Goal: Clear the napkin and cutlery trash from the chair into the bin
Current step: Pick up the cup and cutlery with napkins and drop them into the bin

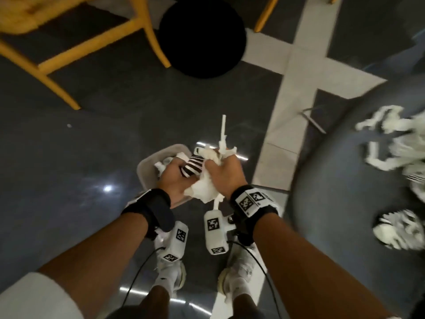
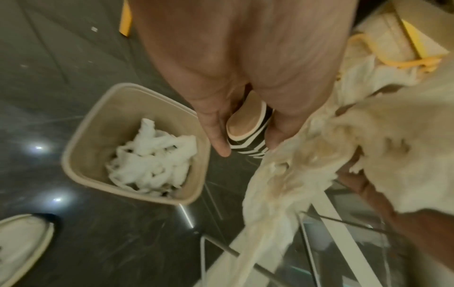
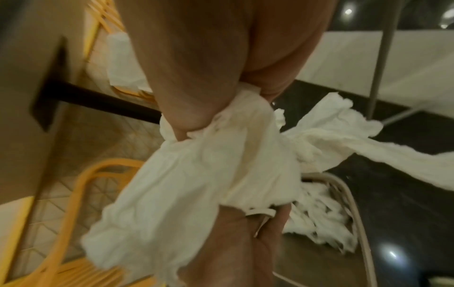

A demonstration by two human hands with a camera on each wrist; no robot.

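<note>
Dark glossy floor tiles [image 1: 96, 139] with a pale stripe crossing them make up the backdrop, and yellow chair legs [image 1: 57, 72] are seen up in the far left corner. Further in, a small beige bin [image 2: 81, 136] is parked on the floor, already half filled with crumpled white tissue [image 2: 152, 167]. Right above its edge the left hand [image 1: 174, 178] is seen, fingers curled around a brown-and-white striped paper cup [image 1: 192, 168], which is tipped over toward the bin. Pressed up against it, a big wad of scrunched white napkin [image 1: 204, 187] is being clutched in the right hand [image 1: 226, 173], fist closed tight, with a white plastic cutlery handle [image 1: 223, 132] poking out the top and another bit sticking out below the wrist. Both forearms are stretched forward and down, wrists nearly touching. Off to the right, more shredded napkin bits [image 1: 391, 139] are still left on the grey chair seat [image 1: 345, 180], pretty blurry though.
</note>
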